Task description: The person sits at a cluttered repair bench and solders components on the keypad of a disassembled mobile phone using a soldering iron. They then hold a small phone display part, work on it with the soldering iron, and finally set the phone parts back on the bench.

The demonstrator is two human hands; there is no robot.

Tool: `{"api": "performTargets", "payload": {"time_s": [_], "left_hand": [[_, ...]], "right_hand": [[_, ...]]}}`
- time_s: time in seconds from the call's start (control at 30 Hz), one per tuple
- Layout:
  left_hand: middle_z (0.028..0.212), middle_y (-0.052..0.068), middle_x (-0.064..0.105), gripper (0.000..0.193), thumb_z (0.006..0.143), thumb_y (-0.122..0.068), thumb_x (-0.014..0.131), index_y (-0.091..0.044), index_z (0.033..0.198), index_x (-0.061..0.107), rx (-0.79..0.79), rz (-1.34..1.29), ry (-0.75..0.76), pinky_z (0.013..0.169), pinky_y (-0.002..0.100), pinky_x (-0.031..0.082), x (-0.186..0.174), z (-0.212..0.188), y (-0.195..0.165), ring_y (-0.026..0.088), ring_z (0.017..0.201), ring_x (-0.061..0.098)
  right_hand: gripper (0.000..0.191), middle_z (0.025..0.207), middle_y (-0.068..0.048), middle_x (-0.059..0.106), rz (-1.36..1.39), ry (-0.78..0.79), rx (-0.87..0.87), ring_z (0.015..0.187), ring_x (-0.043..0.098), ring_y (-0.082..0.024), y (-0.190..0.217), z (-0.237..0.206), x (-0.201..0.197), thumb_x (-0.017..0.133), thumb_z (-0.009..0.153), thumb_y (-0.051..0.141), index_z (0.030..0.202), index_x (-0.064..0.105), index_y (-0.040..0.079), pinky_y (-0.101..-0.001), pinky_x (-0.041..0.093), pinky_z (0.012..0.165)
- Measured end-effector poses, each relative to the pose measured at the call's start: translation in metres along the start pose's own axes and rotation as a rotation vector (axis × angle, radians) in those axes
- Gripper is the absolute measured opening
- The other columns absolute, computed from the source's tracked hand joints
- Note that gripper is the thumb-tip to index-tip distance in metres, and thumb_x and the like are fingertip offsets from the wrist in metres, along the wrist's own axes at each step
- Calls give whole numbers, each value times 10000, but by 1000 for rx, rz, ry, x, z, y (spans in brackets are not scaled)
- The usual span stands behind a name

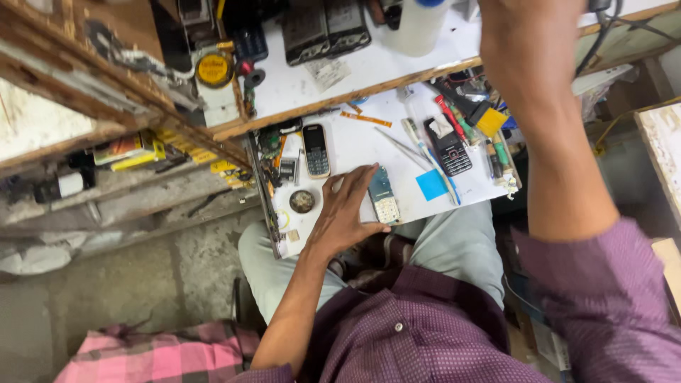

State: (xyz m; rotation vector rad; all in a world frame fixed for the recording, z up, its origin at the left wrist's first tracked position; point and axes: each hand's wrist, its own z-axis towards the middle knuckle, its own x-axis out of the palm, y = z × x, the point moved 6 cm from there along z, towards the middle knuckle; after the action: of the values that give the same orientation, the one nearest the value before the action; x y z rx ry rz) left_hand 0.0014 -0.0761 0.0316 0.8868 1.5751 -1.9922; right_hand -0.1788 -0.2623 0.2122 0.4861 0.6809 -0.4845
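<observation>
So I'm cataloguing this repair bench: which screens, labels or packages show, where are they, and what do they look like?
Dark candybar phone: above the left hand, dark blank screen.
Opened phone: by that hand's fingers, teal screen, pale keypad.
Black phone: right of centre, white sticker.
Round yellow tin: upper shelf.
Yellow packets: left shelf.
Blue paper square.

Bright even light, soft shadows, blurred edges.

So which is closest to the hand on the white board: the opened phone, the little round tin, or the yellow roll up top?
From the left hand:
1. Opened phone, touching its fingers on the right.
2. Little round tin, just to its left.
3. Yellow roll, far up on the upper shelf.
</observation>
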Motion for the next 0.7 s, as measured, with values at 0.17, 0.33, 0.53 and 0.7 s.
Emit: {"api": "performTargets", "payload": {"time_s": [0.17,0.33,0.53,0.7], "left_hand": [[1530,118,468,1167,585,-465,936,-139,1554,372,-25,38,-38,1199,549,179,1,-13,12,291,1434,406],[1534,115,454,1170,630,-472,911,-110,1569,314,-48,65,-33,1185,543,183,5,-19,27,280,1439,402],[1536,131,439,1188,656,-472,904,-103,1582,257,-60,99,-22,1171,581,177,12,-21,38,286,1440,393],[1527,133,454,1174,663,-462,895,-79,1576,263,-42,73,-37,1186,564,198,11,-22,42,276,1439,406]], "right_hand": [[317,1058,-100,721,382,158,275,887,656,-200,52,-95,30,665,928,-149,1146,767,59,-318,528,775],[322,974,-130,707,443,329,515,884,690,-250,85,-176,97,658,862,-123,1106,776,52,-327,540,781],[284,1070,-173,692,378,344,342,944,689,-327,100,-205,121,661,875,-90,1131,739,9,-360,552,811],[297,997,-127,707,187,407,175,906,666,-336,102,-198,128,683,805,-83,1058,766,49,-411,553,807]]}}
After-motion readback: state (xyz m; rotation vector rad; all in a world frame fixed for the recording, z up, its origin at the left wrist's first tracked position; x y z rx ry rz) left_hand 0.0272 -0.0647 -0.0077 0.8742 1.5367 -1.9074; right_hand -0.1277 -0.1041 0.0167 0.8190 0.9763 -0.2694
